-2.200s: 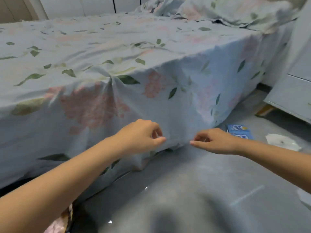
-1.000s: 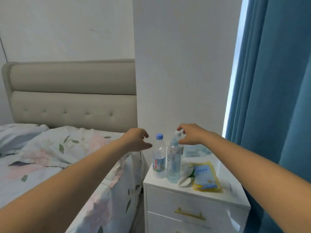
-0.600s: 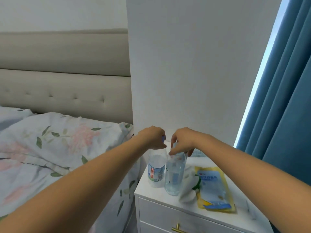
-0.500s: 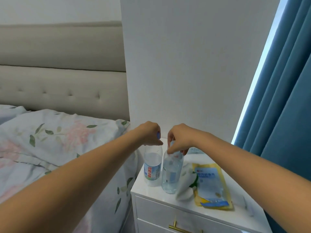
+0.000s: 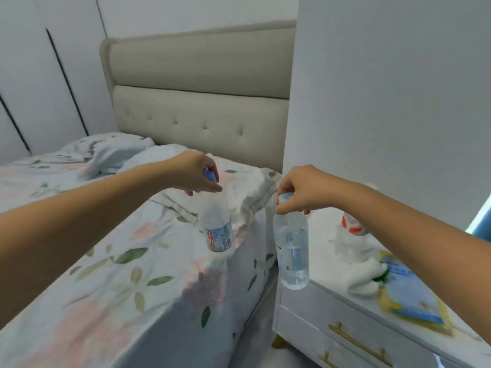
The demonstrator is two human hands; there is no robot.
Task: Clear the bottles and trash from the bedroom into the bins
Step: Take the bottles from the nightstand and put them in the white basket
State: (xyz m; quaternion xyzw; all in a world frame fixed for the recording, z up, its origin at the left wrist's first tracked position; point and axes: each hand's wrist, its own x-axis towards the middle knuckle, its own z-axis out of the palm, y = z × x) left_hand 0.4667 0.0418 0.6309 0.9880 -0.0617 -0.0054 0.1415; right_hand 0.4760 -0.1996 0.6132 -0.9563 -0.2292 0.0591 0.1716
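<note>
Since each is pinched by its blue cap, the labelled clear plastic bottle [image 5: 218, 229] hangs from the left hand [image 5: 195, 173] and the plain clear bottle [image 5: 291, 251] from the right hand [image 5: 301, 189] — free to carry binward.

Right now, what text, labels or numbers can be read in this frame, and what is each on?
No text reads clearly here.
Left bottle: label with red characters and a barcode, too blurred to read.
Right bottle: no label visible.
Yellow-blue packet on the nightstand: printed lines, too blurred.
Red-and-white item behind the right arm: no readable print.
</note>
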